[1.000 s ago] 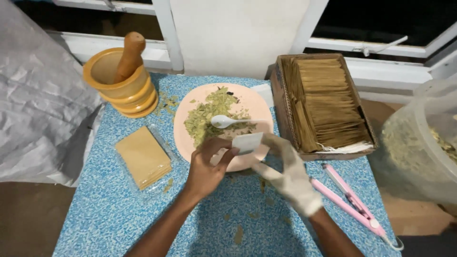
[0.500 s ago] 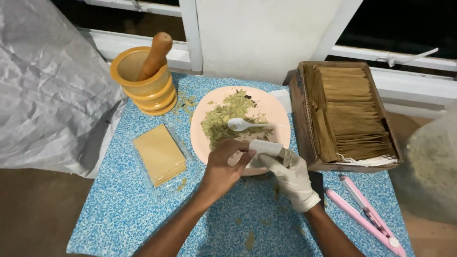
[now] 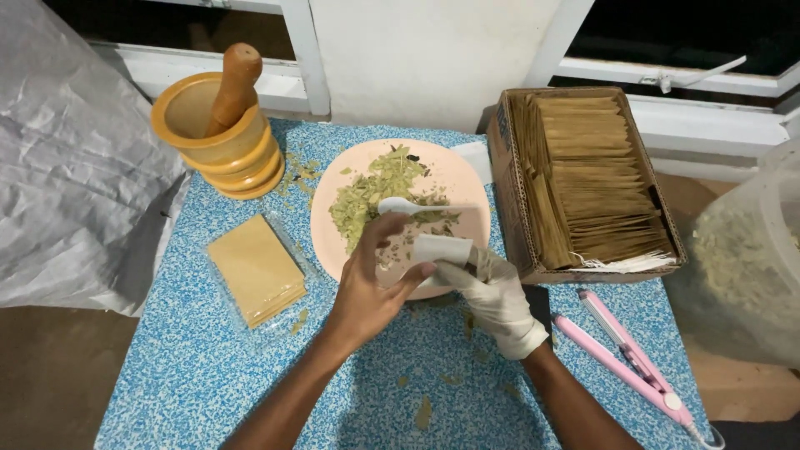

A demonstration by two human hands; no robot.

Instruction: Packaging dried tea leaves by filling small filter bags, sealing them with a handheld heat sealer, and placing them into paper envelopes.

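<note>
While the bare left hand (image 3: 367,287) and gloved right hand (image 3: 498,293) both pinch a small white sachet (image 3: 440,250), the pink plate (image 3: 467,187) lies at twelve o'clock.

Turned wooden mortar (image 3: 218,137), glossy plastic plate (image 3: 463,187), speckled matt tabletop (image 3: 200,367).

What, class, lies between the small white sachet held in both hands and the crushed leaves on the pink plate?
Nothing visible. The sachet, held by the bare left hand and gloved right hand, sits directly over the plate; a white spoon merely rests on the leaves.
</note>
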